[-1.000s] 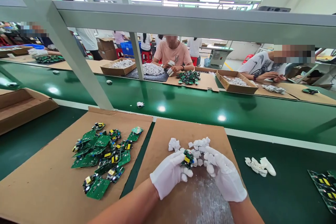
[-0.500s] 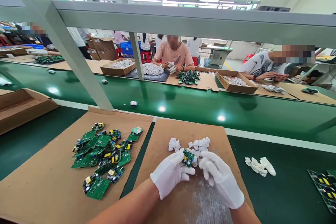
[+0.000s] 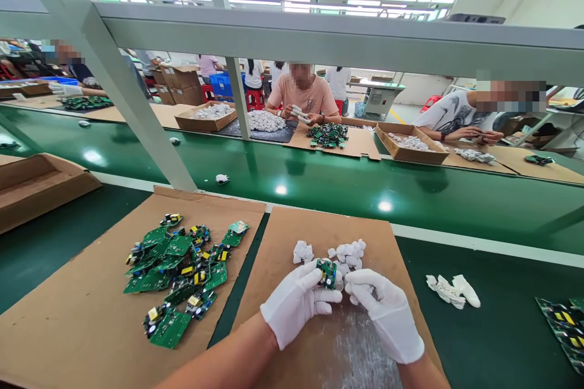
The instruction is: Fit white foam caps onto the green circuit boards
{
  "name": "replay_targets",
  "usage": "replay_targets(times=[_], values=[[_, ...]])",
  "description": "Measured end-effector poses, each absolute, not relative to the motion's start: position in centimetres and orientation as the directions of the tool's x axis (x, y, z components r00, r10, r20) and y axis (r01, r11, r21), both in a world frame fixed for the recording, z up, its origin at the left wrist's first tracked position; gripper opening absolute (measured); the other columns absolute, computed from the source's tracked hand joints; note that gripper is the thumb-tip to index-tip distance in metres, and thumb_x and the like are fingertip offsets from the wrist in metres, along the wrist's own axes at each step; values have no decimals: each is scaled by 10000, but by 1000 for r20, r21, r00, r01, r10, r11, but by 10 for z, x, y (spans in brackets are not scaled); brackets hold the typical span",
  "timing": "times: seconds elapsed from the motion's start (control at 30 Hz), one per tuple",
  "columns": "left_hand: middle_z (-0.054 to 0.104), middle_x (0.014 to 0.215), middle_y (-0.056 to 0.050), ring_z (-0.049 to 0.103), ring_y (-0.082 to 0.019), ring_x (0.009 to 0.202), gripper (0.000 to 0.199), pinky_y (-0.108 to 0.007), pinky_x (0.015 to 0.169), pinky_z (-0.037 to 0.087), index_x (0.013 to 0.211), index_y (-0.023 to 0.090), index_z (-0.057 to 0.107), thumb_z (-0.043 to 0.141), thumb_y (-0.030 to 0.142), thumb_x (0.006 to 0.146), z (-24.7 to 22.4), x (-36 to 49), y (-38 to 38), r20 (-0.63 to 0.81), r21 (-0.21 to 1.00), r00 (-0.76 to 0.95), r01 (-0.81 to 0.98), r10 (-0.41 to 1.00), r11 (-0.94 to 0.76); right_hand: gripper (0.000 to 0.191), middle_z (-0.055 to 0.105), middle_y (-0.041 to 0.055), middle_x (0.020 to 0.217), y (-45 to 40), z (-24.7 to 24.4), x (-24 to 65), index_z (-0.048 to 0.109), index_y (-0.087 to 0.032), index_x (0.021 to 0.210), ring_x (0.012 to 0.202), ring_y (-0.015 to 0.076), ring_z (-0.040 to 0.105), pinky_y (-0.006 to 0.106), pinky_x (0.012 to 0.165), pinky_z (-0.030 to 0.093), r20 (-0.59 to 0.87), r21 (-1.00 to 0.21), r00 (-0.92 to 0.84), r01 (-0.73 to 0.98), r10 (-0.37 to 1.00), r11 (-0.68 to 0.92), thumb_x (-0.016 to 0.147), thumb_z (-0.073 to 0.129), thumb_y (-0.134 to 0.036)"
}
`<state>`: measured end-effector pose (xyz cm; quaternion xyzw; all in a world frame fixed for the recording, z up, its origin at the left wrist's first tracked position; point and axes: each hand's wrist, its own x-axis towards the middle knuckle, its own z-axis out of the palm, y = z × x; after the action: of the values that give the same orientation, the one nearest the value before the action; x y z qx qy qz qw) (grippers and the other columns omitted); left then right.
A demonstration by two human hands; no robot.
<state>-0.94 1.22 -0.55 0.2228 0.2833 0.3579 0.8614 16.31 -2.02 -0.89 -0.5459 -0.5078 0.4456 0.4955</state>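
Observation:
My left hand [image 3: 296,304], in a white glove, grips a small green circuit board [image 3: 327,274] between thumb and fingers, its component side facing me. Close to the board's right edge is my right hand [image 3: 383,310], gloved too, with thumb and fingertips pinched together; whatever they hold is hidden. Just beyond both hands, white putty-like lumps [image 3: 351,250] lie on a cardboard sheet [image 3: 292,225], with a separate white clump [image 3: 302,251] to their left. On another cardboard sheet to the left is a heap of green circuit boards [image 3: 177,261].
A green conveyor belt [image 3: 328,185] runs across, carrying a small board with white on it [image 3: 222,179]. White finger cots or scraps [image 3: 451,290] lie at right, near more boards [image 3: 563,325]. A slanted metal post [image 3: 137,85] stands left. Co-workers sit across the belt.
My right hand's fingers have drawn together into a pinch near the board. The board in my left hand has turned slightly more upright. Pieces on the belt have shifted left.

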Motion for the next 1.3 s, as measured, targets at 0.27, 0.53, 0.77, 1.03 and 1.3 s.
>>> replay_targets(times=[0.27,0.53,0.77,1.03,1.3], values=[[626,950,-89,626,-120,643,259,-178,485,418,1032,157,531,535,298,815,-7,-9,13,-298,585,598,-501,744,638,416,515,-20,484,-25,-18,163,673,-146,861,341,66,413,194,328,332,-65,-998,114,-33,991,-62,809,483,-512],[602,943,-92,621,-119,737,230,-191,595,466,1010,125,525,564,185,792,-4,-8,10,-280,615,601,-486,749,621,290,663,33,687,-20,-10,159,671,-176,904,517,119,566,240,508,494,-43,-999,116,-17,992,-41,727,644,-404],[587,978,-96,618,-108,698,224,-177,546,460,1000,131,513,557,219,799,-3,-6,8,-297,656,598,-438,744,614,363,583,7,529,-22,-16,162,666,-144,858,359,86,476,189,318,352,-59,-998,155,1,986,-59,769,557,-479],[587,942,-80,620,-110,686,228,-181,548,457,986,136,521,583,215,781,-5,-5,10,-307,632,597,-455,741,628,64,633,34,865,-20,-7,167,643,-217,771,751,164,580,252,649,474,203,-947,31,262,979,188,766,618,-276],[599,957,-88,629,-122,708,246,-192,565,457,1015,145,523,577,223,788,-10,-6,10,-298,609,616,-466,730,642,270,636,7,618,-23,-17,165,663,-201,954,460,104,527,236,482,458,-20,-1000,83,-19,996,-19,803,558,-399]])
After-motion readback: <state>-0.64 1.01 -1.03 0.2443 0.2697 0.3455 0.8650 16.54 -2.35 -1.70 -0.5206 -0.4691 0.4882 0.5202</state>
